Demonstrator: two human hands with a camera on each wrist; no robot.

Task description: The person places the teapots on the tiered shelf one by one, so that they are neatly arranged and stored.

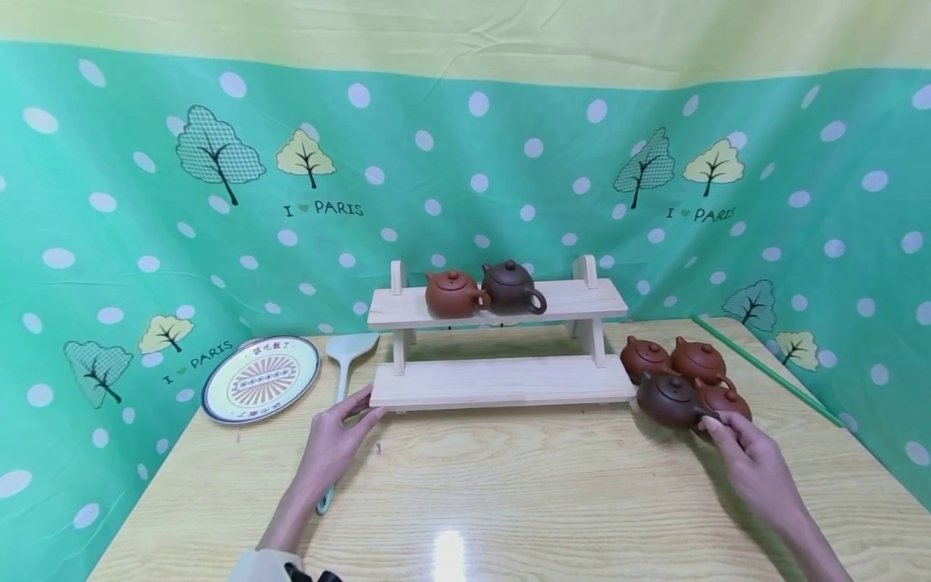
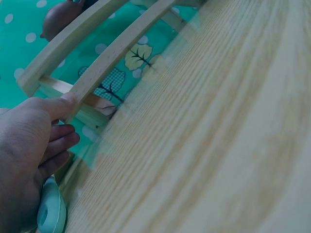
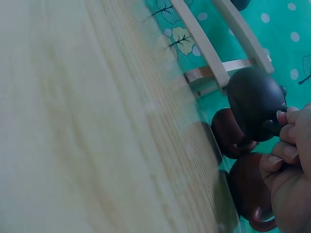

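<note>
My left hand (image 1: 338, 436) holds the left end of a two-tier wooden rack (image 1: 502, 381), its thumb at the lower shelf's front corner. On the upper shelf sit a reddish-brown teapot (image 1: 449, 294) and a dark brown one (image 1: 507, 288), side by side. Over at the right, my right hand (image 1: 756, 461) pinches the handle of another dark teapot (image 1: 665, 402). In the right wrist view this dark teapot (image 3: 252, 102) is off the table, beside the rack's end. Close behind it stand three reddish-brown teapots (image 1: 700, 360), partly hidden by it and by each other.
A patterned plate (image 1: 263, 380) lies at the back left. Between it and the rack lies a pale green spatula (image 1: 344, 364), partly behind my left forearm. Along the table's right edge runs a green stick (image 1: 771, 372). A green polka-dot cloth (image 1: 480, 153) hangs around the table.
</note>
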